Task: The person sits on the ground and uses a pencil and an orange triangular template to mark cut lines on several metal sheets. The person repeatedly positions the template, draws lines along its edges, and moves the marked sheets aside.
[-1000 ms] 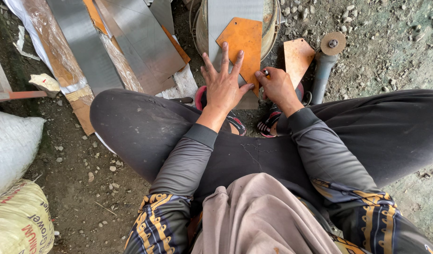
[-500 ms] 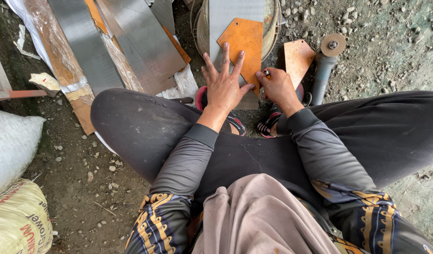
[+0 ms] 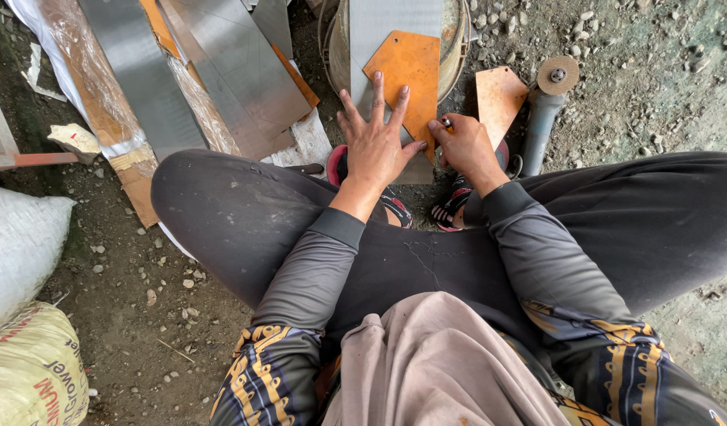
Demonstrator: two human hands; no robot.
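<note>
Your left hand [image 3: 379, 146] presses spread fingers on the orange five-sided metal plate [image 3: 411, 67]; your right hand [image 3: 464, 148] pinches a small marker [image 3: 445, 123] beside them.

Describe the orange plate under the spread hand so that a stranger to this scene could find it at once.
Start at the grey metal strip running up from between the person's knees. On it lies the orange plate, pinned by the left hand. Unlike the second orange plate beside the angle grinder, it has a hand flat on it.

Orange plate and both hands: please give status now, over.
Left hand flat, fingers spread, pressing orange plate on grey metal strip. Right hand pinches small marking tool at plate edge. Angle grinder lies beside, apart.
</note>
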